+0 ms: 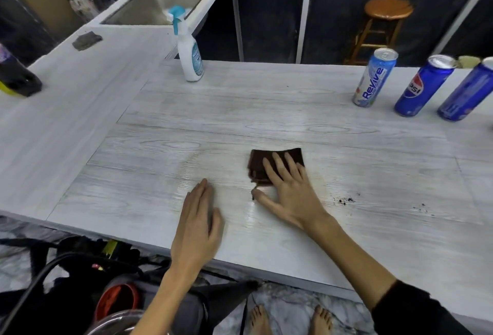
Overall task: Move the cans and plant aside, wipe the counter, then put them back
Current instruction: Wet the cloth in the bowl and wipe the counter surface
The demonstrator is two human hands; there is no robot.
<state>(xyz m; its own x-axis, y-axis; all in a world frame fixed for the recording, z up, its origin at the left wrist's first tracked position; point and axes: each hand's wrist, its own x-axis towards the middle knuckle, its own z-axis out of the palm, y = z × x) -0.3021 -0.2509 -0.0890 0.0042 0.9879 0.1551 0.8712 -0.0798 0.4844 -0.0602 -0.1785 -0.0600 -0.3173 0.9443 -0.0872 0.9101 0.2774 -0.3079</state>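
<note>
Counter (pixel 266 110) mid-wipe, damp sheen left of centre. Three cans (pixel 424 85) set aside far right, upright, close in a row; plant not in view. Spray bottle (pixel 190 52) at the back edge. Right hand (pixel 289 190) presses flat, fingers straight and spread, on the brown cloth (pixel 269 162). Left hand (pixel 197 225) lies flat on the counter, holding nothing. Dirt specks (pixel 344 200) just right of the cloth: judged best to sweep right with even pressure, gathering crumbs rather than scattering them.
</note>
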